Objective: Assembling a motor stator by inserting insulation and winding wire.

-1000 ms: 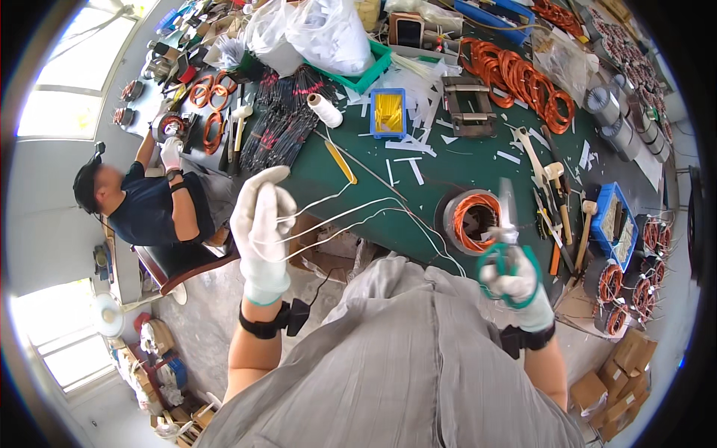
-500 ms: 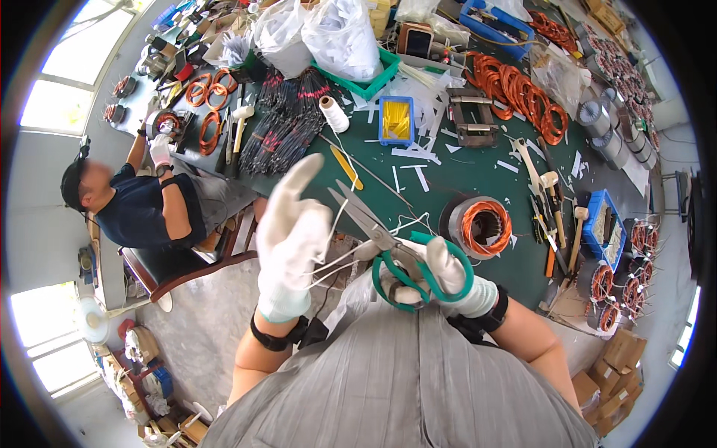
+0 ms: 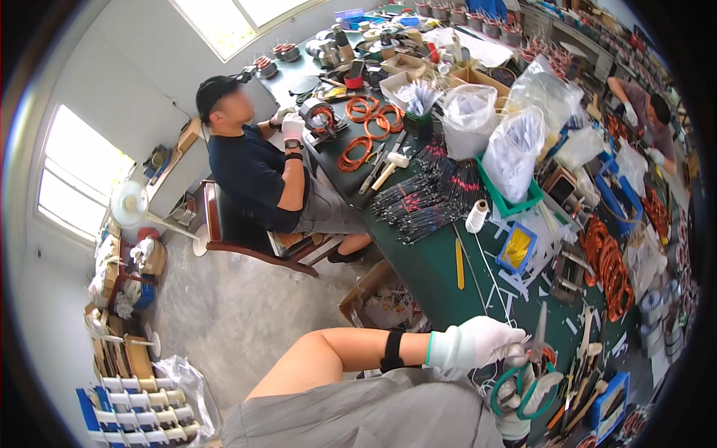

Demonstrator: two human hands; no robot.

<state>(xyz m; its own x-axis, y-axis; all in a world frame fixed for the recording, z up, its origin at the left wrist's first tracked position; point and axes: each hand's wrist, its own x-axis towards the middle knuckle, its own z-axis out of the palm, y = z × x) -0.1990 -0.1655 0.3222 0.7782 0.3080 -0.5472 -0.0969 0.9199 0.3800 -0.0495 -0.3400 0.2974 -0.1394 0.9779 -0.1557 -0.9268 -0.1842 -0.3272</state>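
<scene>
My left hand, in a white knit glove, reaches across to the right with its fingers pinched together. A white string runs to these fingers from a spool standing on the table. Right beside them, my gloved right hand has its fingers through the green handles of a pair of scissors. The blades point away from me, and I cannot tell how far apart they are. Just behind the scissors shows part of a copper-wound coil, mostly hidden.
On the green table lie a yellow strip, a blue tray of yellow pieces, black wire bundles, a mallet and copper coils. A seated co-worker works at the left; another person is at far right.
The view has swung left, so my hands now appear at lower right. My left hand, earlier raised with a finger extended and string around it, is now closed beside the scissors.
</scene>
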